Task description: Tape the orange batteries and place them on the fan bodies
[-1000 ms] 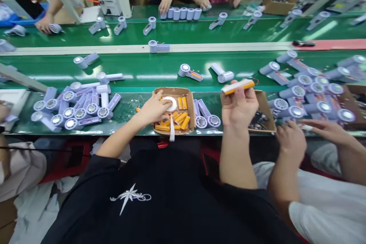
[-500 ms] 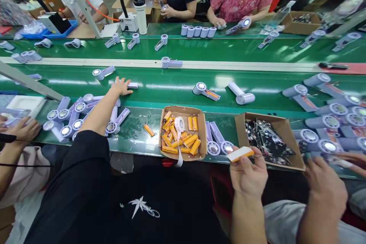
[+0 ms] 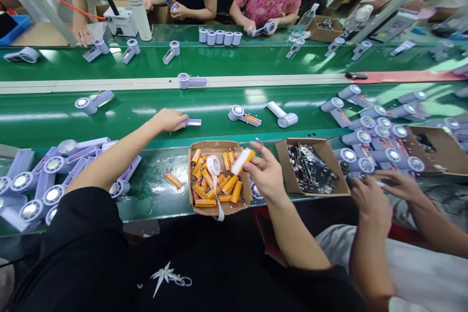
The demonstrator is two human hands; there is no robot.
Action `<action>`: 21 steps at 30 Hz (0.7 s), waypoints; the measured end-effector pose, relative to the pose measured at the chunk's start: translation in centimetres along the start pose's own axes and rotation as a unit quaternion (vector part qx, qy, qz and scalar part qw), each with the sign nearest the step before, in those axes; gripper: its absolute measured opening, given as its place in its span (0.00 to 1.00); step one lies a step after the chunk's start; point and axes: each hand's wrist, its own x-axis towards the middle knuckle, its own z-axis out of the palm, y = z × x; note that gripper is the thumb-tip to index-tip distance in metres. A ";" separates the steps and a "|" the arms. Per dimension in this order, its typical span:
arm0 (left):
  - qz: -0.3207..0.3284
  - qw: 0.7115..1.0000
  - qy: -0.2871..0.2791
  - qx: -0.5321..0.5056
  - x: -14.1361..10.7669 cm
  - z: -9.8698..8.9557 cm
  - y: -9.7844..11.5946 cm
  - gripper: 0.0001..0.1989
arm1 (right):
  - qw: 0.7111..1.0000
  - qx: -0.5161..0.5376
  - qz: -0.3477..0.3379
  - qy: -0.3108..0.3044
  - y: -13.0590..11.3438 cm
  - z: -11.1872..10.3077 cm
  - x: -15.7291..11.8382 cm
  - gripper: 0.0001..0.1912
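Note:
My left hand (image 3: 170, 120) reaches out over the green belt, its fingers closed over the head end of a lavender handheld fan (image 3: 193, 122). The fan's handle sticks out to the right; the hand hides the rest. In my right hand (image 3: 266, 170) is an orange cylindrical battery (image 3: 243, 160) with a white strip along one side, pinched between thumb and fingers. Below it stands a cardboard box (image 3: 191, 190) of orange batteries, with a roll of white tape (image 3: 213, 165) on top. One loose battery (image 3: 173, 180) lies left of the box.
Many lavender fans (image 3: 54, 195) are heaped at left, and more (image 3: 365, 136) crowd the right side. A box of black circuit parts (image 3: 280, 156) sits right of the batteries. A co-worker's hands (image 3: 373, 200) are at work beyond it. Other people stand across the belt.
My left hand has closed over the fan it was reaching towards. My right hand has brought the battery left, over the battery box. The view has swung to the right.

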 end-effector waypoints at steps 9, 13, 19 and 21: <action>0.046 0.989 0.072 -0.120 3.6 2.9 1.2 0.12 | 0.984 -0.086 -0.071 -0.136 -0.1 5.0 11.6 0.35; 0.035 0.980 0.072 -0.181 5.6 2.7 0.4 0.11 | 0.966 -0.181 -0.106 -0.154 2.3 5.9 18.0 0.32; -0.025 0.959 0.114 -0.257 6.3 3.7 1.0 0.17 | 0.891 -0.386 -0.131 -0.200 4.9 6.2 21.7 0.23; -0.046 0.955 0.117 -0.269 6.5 4.0 1.6 0.17 | 0.855 -0.451 -0.133 -0.218 5.3 6.5 21.8 0.23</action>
